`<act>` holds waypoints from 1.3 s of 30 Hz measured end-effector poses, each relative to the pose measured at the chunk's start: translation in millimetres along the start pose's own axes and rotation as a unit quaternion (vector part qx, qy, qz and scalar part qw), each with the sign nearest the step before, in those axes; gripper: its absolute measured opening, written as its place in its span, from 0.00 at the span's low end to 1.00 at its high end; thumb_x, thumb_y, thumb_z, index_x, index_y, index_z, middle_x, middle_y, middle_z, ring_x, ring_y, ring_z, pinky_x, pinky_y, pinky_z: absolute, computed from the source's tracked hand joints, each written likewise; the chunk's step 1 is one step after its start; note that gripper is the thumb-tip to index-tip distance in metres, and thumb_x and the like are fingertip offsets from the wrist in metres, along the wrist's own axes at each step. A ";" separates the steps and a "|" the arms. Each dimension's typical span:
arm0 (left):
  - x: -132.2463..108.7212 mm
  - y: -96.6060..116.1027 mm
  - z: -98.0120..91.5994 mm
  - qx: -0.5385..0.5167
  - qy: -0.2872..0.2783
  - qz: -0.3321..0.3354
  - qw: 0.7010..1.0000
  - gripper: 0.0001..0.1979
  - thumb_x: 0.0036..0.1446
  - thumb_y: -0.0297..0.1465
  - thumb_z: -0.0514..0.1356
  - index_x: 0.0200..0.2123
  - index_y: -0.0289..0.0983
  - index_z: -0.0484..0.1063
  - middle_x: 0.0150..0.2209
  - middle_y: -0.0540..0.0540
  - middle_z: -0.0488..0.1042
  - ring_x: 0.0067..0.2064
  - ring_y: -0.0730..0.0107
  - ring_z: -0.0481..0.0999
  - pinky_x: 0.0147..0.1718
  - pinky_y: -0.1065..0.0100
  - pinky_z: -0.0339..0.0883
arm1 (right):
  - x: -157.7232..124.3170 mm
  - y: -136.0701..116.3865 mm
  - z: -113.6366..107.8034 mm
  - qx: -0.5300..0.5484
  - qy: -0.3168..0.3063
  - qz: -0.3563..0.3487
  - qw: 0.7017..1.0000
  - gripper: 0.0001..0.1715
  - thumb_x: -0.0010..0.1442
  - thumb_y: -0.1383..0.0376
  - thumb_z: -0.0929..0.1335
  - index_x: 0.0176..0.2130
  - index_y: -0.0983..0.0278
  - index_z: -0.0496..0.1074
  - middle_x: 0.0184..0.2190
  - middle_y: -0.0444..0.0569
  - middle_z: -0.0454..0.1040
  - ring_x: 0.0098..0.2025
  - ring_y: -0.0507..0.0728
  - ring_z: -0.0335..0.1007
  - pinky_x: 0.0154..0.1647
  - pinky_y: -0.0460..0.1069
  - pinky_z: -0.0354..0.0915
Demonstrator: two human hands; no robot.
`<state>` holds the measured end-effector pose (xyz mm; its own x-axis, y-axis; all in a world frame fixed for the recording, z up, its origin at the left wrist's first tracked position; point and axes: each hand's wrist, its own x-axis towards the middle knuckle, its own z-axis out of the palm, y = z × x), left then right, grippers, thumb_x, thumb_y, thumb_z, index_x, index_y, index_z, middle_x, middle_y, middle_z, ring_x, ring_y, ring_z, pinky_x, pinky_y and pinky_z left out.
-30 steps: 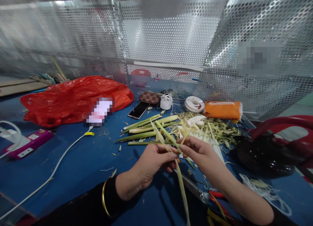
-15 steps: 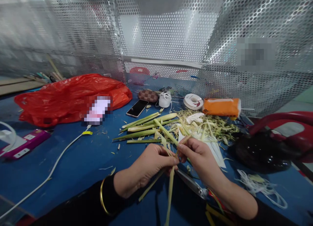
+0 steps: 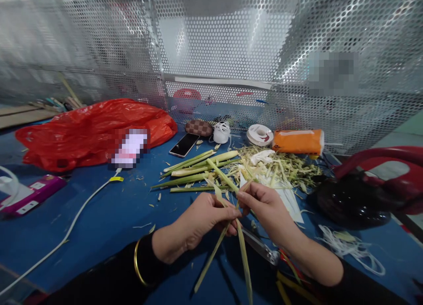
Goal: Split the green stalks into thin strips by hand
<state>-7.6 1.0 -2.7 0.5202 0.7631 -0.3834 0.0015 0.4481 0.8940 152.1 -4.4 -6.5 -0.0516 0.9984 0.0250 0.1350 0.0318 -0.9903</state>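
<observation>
My left hand (image 3: 209,214) pinches several pale green plant strips (image 3: 244,261) where they cross, between thumb and fingers. Two long ends of the strips hang down below it, and others stick up past the fingers. Close beside it, my right hand (image 3: 261,203) is closed on the upper part of a strip, its fingertips almost touching the left thumb. Under the right hand lies a metal blade-like tool (image 3: 259,247), partly hidden. Cut green stalks (image 3: 191,170) rest just beyond both hands.
Behind the stalks are plant scraps (image 3: 287,168), a ribbon spool (image 3: 260,134), an orange packet (image 3: 299,142) and a dark phone (image 3: 184,145). A red plastic bag (image 3: 95,129) lies left, a black-and-red pot (image 3: 353,199) right. A white cable (image 3: 82,210) crosses the left side.
The hanging strip ends have swung to the right and spread apart below my left hand. Both hands keep their pinch in nearly the same place.
</observation>
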 end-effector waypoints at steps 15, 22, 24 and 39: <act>1.6 4.1 -4.5 -0.106 0.021 0.039 0.993 0.11 0.47 0.30 0.67 0.35 0.32 0.79 0.29 0.45 0.78 0.28 0.76 0.74 0.34 0.73 0.68 | -2.2 -13.4 -20.4 -0.141 -0.166 0.003 0.976 0.19 0.57 0.55 0.66 0.20 0.62 0.65 0.17 0.41 0.61 0.21 0.50 0.55 0.20 0.46 0.53; 5.4 1.6 0.2 -0.095 0.088 0.066 0.989 0.10 0.46 0.31 0.68 0.31 0.30 0.76 0.25 0.45 0.77 0.26 0.75 0.74 0.31 0.71 0.68 | -4.8 -13.3 -19.3 -0.205 -0.162 -0.018 0.965 0.19 0.58 0.57 0.64 0.19 0.61 0.60 0.17 0.39 0.55 0.21 0.50 0.50 0.20 0.46 0.49; 5.9 0.6 1.9 -0.094 0.102 0.073 0.988 0.10 0.46 0.31 0.68 0.30 0.31 0.76 0.24 0.46 0.76 0.25 0.75 0.74 0.30 0.71 0.68 | -4.1 -14.6 -21.3 -0.232 -0.177 -0.035 0.956 0.19 0.59 0.58 0.63 0.20 0.61 0.59 0.17 0.38 0.54 0.21 0.50 0.49 0.21 0.46 0.48; 2.2 -4.4 7.2 0.046 0.026 0.021 0.998 0.04 0.43 0.26 0.59 0.20 0.32 0.73 0.19 0.49 0.73 0.23 0.74 0.72 0.28 0.71 0.67 | -5.3 -12.3 -12.3 -0.389 -0.016 -0.260 0.884 0.06 0.57 0.64 0.70 0.29 0.60 0.74 0.29 0.46 0.71 0.35 0.57 0.67 0.40 0.53 0.57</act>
<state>-0.3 -2.7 -5.8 0.4768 0.8044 -0.3543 0.0610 0.3718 0.9263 162.9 -9.5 7.3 -0.3334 0.8373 0.4334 0.7235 0.5219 -0.4518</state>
